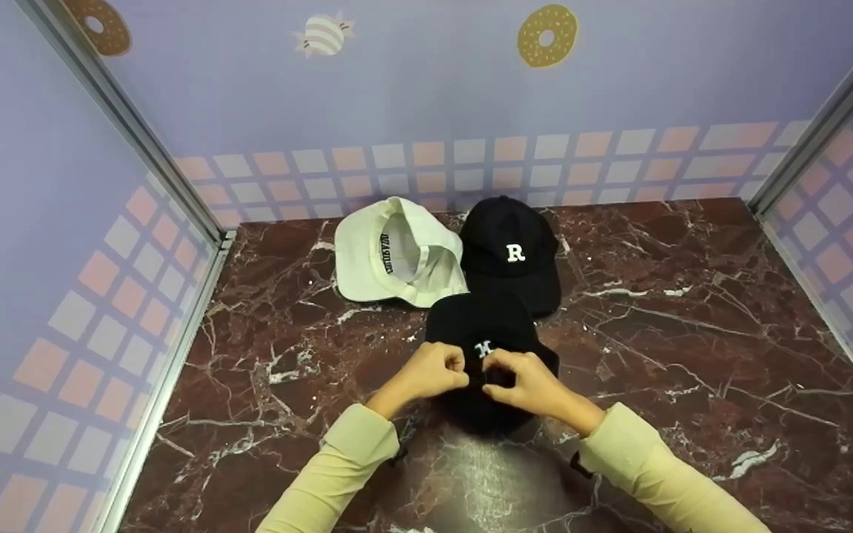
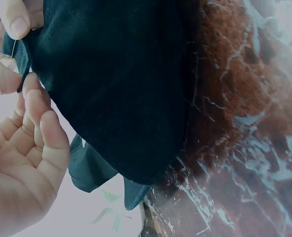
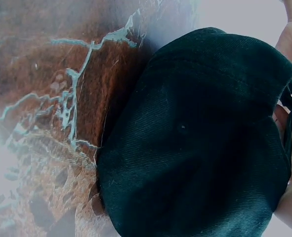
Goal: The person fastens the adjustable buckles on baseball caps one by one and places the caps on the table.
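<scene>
A black baseball cap (image 1: 480,318) lies between both hands, with a white mark (image 1: 484,348) partly covered by the fingers. My left hand (image 1: 430,370) pinches the narrow black strap (image 2: 22,61) at the cap's edge, thumb against fingertips. From the other side, my right hand (image 1: 530,383) pinches at the same strap, its thumb and forefinger close to the left fingertips. In the right wrist view, the rounded crown of the cap (image 3: 195,138) fills the middle, and the strap (image 3: 290,103) shows at the right edge among the fingers.
Behind the held cap, a white cap (image 1: 356,255) lies with its inside showing. Beside it stands another black cap (image 1: 512,222) with a white R. All are on a dark red marbled table (image 1: 663,355), enclosed by a patterned back wall (image 1: 426,89) and side walls.
</scene>
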`<state>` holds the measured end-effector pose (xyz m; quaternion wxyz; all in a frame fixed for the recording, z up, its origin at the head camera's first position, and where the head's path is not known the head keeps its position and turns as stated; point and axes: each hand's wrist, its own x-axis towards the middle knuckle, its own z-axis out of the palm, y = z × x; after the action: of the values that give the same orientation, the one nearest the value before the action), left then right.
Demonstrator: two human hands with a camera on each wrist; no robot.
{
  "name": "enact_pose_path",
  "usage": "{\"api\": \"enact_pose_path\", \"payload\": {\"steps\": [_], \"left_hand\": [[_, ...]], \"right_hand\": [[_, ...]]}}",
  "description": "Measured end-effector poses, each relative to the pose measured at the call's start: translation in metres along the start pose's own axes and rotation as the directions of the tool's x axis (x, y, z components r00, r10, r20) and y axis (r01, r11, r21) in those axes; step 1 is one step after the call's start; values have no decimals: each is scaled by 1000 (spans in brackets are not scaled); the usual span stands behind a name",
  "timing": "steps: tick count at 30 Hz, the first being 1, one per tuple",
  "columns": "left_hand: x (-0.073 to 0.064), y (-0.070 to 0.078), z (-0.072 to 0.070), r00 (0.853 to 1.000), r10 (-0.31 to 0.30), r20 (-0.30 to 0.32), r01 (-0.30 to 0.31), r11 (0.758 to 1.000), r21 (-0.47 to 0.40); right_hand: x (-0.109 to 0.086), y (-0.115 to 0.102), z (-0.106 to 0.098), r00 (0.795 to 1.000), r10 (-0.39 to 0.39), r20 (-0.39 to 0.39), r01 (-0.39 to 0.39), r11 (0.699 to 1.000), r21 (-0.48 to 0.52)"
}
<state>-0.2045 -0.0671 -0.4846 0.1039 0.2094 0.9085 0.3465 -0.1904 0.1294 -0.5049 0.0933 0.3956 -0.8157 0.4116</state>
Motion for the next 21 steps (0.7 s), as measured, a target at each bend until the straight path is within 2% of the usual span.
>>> {"api": "enact_pose_path", "payload": {"steps": [7,12,21], "left_hand": [[-2,-4,0,1000,-3,3,3,1000,-2],[-5,-12,-2,1000,-15,-28,15,1000,27],[-10,-19,-6,999,-28,-23,28,1000,-8]], "right_hand": [[-1,1,2,1000,11,-2,-11,999,30],[-1,2,2,1000,23,-21,-21,998,58],[0,-2,-1,999,47,-14,-47,998,-42]]}}
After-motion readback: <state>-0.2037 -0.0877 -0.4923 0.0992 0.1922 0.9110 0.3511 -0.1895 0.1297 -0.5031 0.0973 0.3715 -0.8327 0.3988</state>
